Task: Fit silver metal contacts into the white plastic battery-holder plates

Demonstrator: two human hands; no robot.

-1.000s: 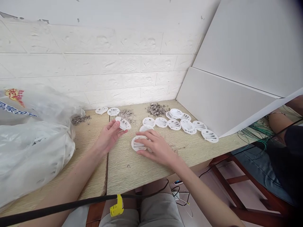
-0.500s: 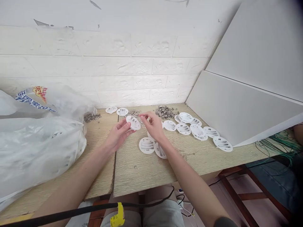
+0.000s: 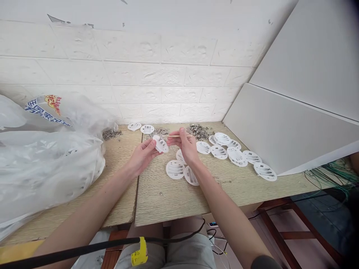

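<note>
My left hand [image 3: 143, 154] holds a round white slotted plastic disc [image 3: 160, 144] tilted up above the wooden table [image 3: 165, 198]. My right hand [image 3: 185, 145] pinches a thin wooden stick [image 3: 179, 136] that lies level, with its tip near the disc. Just below my hands two more white discs [image 3: 175, 169] lie flat on the table, and a third is partly hidden under my right wrist. A pile of small grey metal bits [image 3: 198, 130] sits behind my right hand near the wall.
A row of several white discs [image 3: 237, 155] lies to the right, beside a slanted white board [image 3: 283, 127]. A large clear plastic bag [image 3: 47, 157] fills the left side. Two discs [image 3: 141, 128] and more metal bits [image 3: 110, 134] lie by the wall. Green wires [image 3: 328, 173] hang at the table's right end.
My right hand left the disc on the table, went to the back and now holds a thin stick beside the disc in my left hand. My left hand lifted its disc slightly.
</note>
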